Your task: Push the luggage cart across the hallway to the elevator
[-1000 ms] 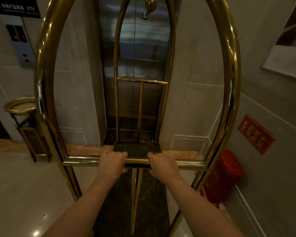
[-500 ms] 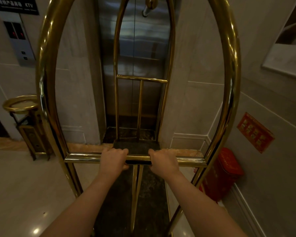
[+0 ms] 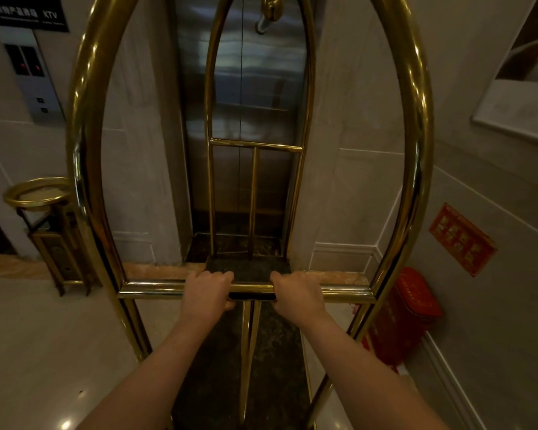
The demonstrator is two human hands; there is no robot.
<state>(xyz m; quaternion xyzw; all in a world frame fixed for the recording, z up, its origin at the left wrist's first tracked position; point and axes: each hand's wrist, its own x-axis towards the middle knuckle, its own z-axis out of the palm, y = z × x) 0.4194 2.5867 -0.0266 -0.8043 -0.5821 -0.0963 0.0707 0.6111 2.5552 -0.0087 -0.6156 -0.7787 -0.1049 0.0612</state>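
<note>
ok so both hands on the luggage cart rn. left hand is wrapped tight around the horizontal brass push bar, fingers curled over the top, thumb tucked under. right hand same deal, closed fist on the bar just to the right of center, w/ a short gap of bare bar btwn the two. both forearms come up from the bottom of the frame, no sleeves

cart itself is the big gold birdcage type, near arch fills most of the view and the far arch sits inside it w/ a crossbar and a vertical rod. dark deck of the cart runs fwd under the bar. hook thing hangs from the top, partly cut off so can't say much abt it

cart is pointed straight at the elevator doors, steel, closed, seam down the middle. front end of the deck looks right up at the dark threshold, can't tell if it's touching

call button panel on the wall to the left w/ a black floor sign above it. brass ashtray bin stands below that on the left, just beside the cart's left upright. red bin on the floor at right against the wall, close to the right upright, and a red plaque on the wall above it. framed picture upper right, partly cut off
</note>
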